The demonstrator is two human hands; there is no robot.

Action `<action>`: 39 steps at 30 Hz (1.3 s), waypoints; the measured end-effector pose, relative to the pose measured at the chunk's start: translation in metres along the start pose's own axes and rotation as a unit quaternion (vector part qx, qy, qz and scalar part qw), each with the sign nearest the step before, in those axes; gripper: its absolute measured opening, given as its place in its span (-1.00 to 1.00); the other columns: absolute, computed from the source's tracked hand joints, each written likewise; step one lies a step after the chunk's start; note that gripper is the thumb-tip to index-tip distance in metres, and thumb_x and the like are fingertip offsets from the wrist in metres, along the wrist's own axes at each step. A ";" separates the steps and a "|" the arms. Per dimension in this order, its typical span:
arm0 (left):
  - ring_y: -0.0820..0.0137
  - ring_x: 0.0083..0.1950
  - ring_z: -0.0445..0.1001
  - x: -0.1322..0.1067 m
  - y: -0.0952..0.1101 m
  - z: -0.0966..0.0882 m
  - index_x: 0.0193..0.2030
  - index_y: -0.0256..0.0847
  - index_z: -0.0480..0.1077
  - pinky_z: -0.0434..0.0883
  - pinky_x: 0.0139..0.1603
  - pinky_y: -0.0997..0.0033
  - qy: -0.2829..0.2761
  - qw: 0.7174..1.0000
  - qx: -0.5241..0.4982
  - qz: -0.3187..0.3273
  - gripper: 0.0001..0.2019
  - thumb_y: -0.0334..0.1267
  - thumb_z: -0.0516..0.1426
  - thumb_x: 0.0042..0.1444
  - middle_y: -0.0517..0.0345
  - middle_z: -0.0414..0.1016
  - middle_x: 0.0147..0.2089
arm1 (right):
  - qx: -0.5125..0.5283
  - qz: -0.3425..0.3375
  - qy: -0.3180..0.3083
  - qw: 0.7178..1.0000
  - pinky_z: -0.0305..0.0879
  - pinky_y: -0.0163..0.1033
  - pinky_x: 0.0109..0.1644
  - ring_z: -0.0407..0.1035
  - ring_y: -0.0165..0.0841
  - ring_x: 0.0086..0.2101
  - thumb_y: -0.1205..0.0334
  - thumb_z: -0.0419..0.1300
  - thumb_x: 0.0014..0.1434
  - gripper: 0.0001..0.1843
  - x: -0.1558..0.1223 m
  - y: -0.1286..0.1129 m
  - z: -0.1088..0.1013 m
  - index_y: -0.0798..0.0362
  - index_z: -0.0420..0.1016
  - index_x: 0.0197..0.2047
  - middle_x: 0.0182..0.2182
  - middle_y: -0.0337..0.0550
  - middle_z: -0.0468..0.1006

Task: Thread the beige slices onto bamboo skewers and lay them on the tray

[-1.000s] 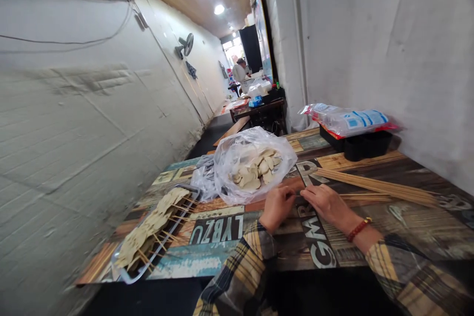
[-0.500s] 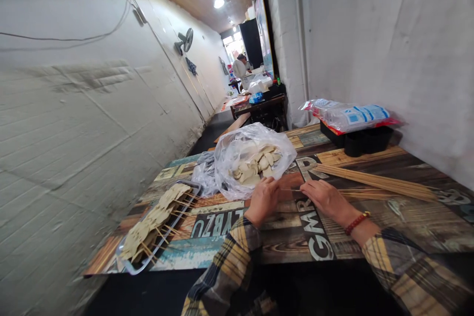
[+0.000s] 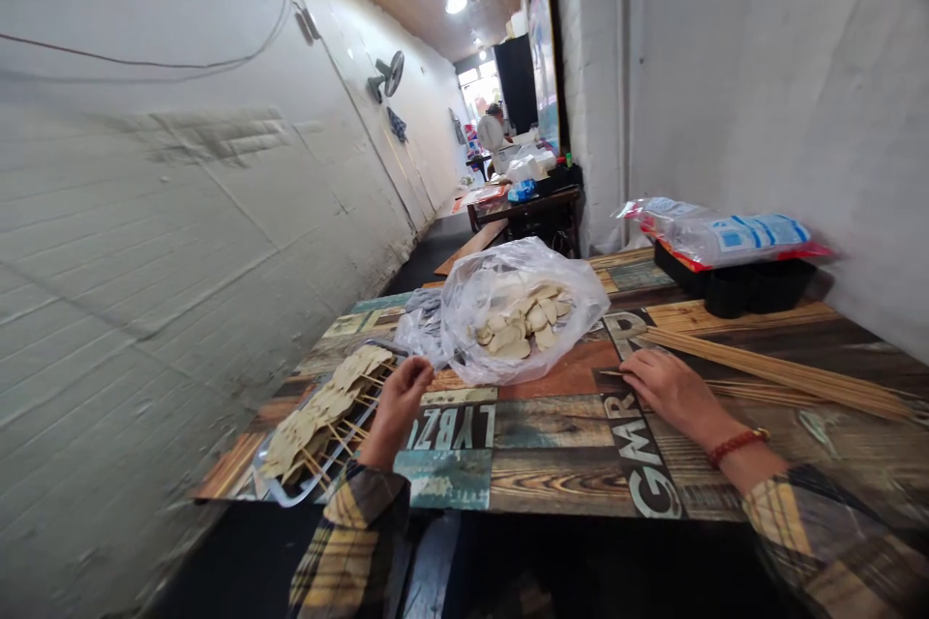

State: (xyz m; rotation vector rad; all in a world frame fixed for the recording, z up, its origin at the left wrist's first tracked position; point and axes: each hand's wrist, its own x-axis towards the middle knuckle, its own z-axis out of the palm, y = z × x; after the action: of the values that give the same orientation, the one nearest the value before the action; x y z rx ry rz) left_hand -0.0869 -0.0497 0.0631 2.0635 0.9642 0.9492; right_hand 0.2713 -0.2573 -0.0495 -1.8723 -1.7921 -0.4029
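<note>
My left hand (image 3: pixel 398 411) is beside the right side of a clear plastic tray (image 3: pixel 290 495), its fingers pinched together; whether anything is between them is hidden. On the tray lie skewered beige flat slices (image 3: pixel 326 416), with thin sticks poking out to the right. My right hand (image 3: pixel 666 392), a red beaded bracelet on its wrist, is closed on a thin wooden skewer (image 3: pixel 611 372) whose tip shows left of the fingers. Between and beyond the hands, an open clear plastic bag (image 3: pixel 464 309) holds loose beige slices (image 3: pixel 526 319).
A bundle of wooden skewers (image 3: pixel 769 366) lies right of my right hand. Behind it, plastic packaging (image 3: pixel 755 234) rests on a black container (image 3: pixel 762 288) near the wall. The patterned table (image 3: pixel 552 474) ends close to me. A person sits far back, behind another table (image 3: pixel 526 203).
My left hand has moved left from in front of the bag to the tray of skewered slices. My right hand stays near the skewer bundle. The view has shifted slightly.
</note>
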 end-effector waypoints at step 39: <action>0.27 -0.15 0.37 0.056 -0.028 0.122 -0.33 -0.22 0.41 0.27 -0.11 0.30 -0.047 0.958 0.272 0.078 -0.96 -0.33 0.13 0.09 0.04 0.42 -0.25 | 0.459 0.264 -0.013 0.848 0.32 -0.23 -0.28 0.44 -0.27 -0.37 0.09 0.14 0.06 -0.72 0.102 -0.088 0.059 0.08 0.58 -0.31 -0.39 -0.14 0.62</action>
State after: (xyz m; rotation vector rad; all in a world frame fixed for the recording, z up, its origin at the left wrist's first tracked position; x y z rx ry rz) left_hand 0.0292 -0.0200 -0.0039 2.6499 1.1129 0.7011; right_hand 0.1853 -0.1397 -0.0285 -1.5144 -1.0586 0.5974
